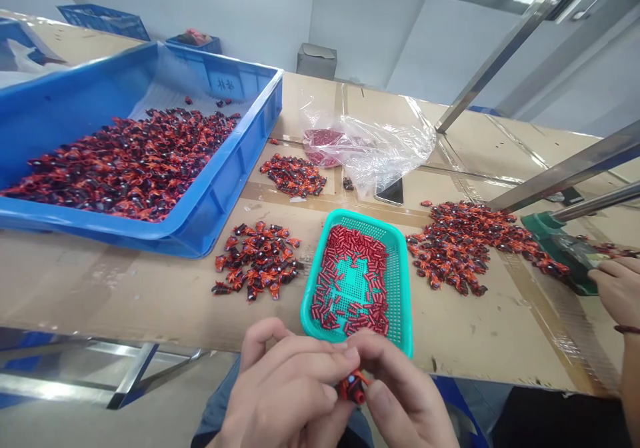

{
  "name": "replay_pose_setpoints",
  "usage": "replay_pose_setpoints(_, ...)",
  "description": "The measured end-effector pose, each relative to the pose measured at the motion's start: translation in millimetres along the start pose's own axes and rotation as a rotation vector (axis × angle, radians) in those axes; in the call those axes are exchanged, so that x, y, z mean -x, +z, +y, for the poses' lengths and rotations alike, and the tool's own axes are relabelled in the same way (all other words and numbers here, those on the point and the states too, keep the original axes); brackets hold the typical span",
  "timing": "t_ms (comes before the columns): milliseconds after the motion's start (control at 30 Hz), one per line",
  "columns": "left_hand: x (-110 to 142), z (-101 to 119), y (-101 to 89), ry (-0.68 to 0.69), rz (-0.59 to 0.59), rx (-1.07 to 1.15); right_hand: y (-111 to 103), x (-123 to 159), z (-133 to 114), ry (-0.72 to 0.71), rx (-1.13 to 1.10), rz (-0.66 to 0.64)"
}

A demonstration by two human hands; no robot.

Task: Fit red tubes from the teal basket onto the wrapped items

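Note:
Close together at the bottom middle, my left hand [290,388] and my right hand [405,395] both pinch one small red-and-black plastic part [354,388] with orange bits. A round red end of it faces me; the rest is covered by fingers. Just beyond my hands stands a green basket [407,288] holding many short red tubes [350,245]. Left of the basket lies a loose pile of similar red-and-black parts [263,258].
A large blue crate [235,168] full of such parts fills the left. More piles [295,176] [455,245] lie on the cardboard-covered table. Behind are a plastic bag [380,145] and a phone [390,190]. At right, another person's hand [617,288] is by a green-based press [560,248].

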State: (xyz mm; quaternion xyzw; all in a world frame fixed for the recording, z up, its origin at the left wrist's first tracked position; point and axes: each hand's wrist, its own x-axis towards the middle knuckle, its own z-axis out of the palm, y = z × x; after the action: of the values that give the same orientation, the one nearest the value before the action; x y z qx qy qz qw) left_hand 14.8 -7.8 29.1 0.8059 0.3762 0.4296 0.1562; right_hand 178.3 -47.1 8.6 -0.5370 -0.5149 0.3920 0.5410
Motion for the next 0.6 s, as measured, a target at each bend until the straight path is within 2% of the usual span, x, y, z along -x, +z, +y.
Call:
replay_pose_setpoints(200,9.0,3.3,3.3,-0.01,0.148,-0.081,-7.0,-8.3,6.8,-0.29,0.188,0.072)
replay_pose_setpoints(400,10.6,1.0,2.8,0.041,0.115,-0.105,-8.0,-14.6,1.8,-0.455,0.3,0.091)
replay_pose_setpoints(467,10.9,1.7,5.5,0.029,0.139,-0.111,-10.0,-16.0,-0.6,-0.5,0.332,0.074)
replay_pose_setpoints(600,13.9,2.6,9.1,-0.041,0.14,-0.077,-20.1,-17.1,-5.7,-0.577,0.379,-0.059)
